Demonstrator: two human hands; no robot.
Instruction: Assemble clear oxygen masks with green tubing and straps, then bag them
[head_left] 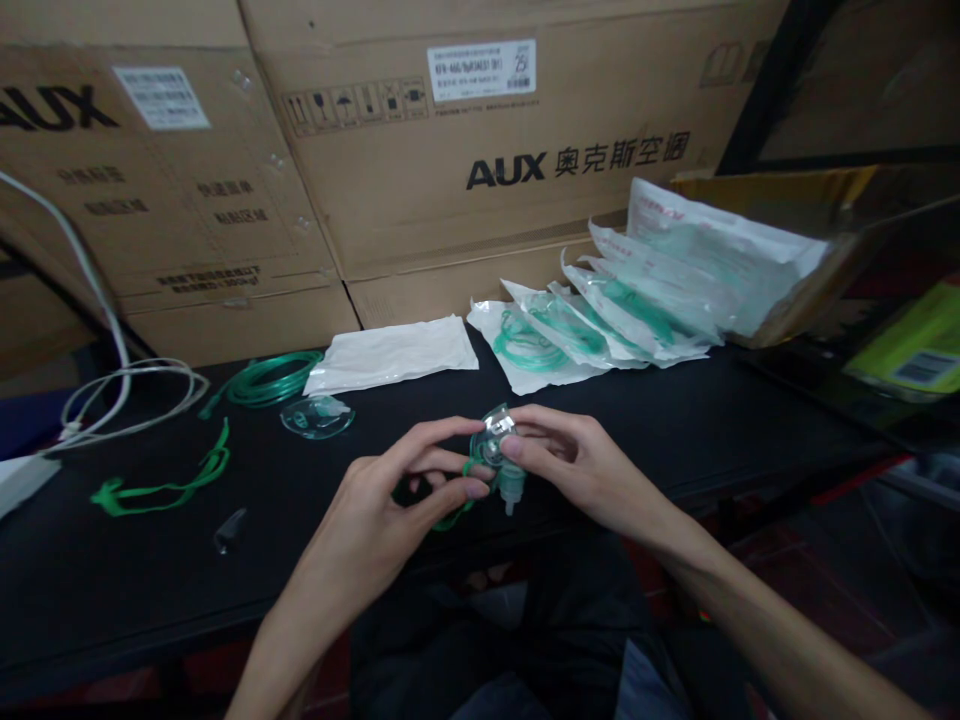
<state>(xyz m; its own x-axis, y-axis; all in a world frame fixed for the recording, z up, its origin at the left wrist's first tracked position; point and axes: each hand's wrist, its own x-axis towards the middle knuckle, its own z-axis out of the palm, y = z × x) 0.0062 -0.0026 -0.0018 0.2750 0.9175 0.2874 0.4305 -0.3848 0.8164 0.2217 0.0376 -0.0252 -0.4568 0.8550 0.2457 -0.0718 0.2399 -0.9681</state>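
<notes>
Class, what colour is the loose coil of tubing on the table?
The coil of tubing is green, shown best in the head view.

Both forearms are bare and come in from the lower edge, slanting inward until the hands nearly meet. The left arm (300, 610) rises toward the right; the left hand (405, 490) shows its back, index finger stretched out, the other fingers bent beneath it, thumb lower and pointing across. The right arm (772, 620) slants up leftward; the right hand (566, 455) has its thumb laid forward and fingers curled above it, gripping. The wrists look almost straight.
</notes>
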